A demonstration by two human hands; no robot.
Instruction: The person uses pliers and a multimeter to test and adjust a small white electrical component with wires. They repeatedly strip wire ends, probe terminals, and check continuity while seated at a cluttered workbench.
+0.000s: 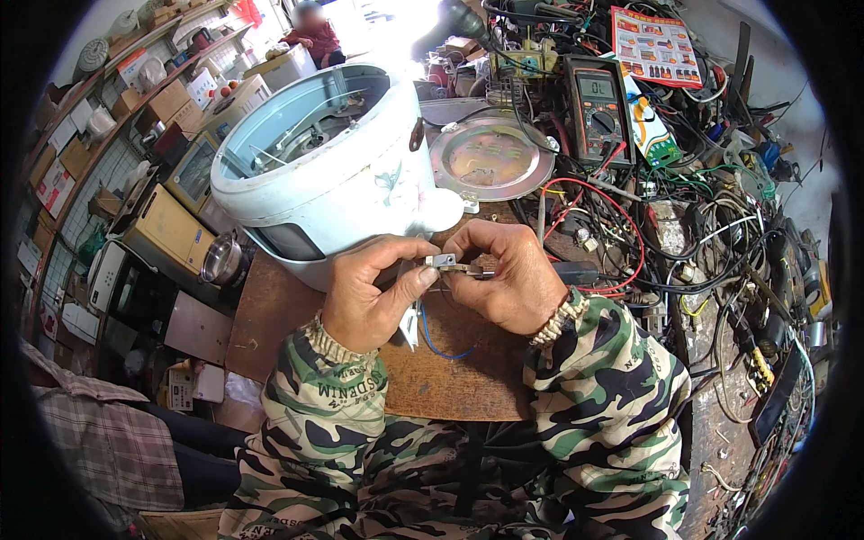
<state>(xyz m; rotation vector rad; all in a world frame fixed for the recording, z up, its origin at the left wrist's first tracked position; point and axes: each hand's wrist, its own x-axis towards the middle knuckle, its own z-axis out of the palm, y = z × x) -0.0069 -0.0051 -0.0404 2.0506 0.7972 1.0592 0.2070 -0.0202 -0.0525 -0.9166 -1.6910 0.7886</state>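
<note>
Over the front of the wooden table, my two hands meet. My left hand (373, 292) is closed, pinching a small whitish block with a hole (441, 261) between thumb and index finger. Closed round a metal-headed tool that looks like pliers (463, 269), my right hand (504, 274) keeps its tip against the block. A dark handle (576, 273) sticks out beyond the right hand. Below my left hand hang a white plastic piece (409, 328) with a pointed, forked end and a thin blue wire (436, 346). Fingers cover part of the block.
A pale blue round appliance housing (333, 211), open on top, stands just ahead. Beyond it lies a round metal plate (490, 160). A multimeter (598, 112) with a red lead and tangled cables (702, 234) crowd the right. A person (315, 36) sits far back; a plaid sleeve (103, 441) shows at left.
</note>
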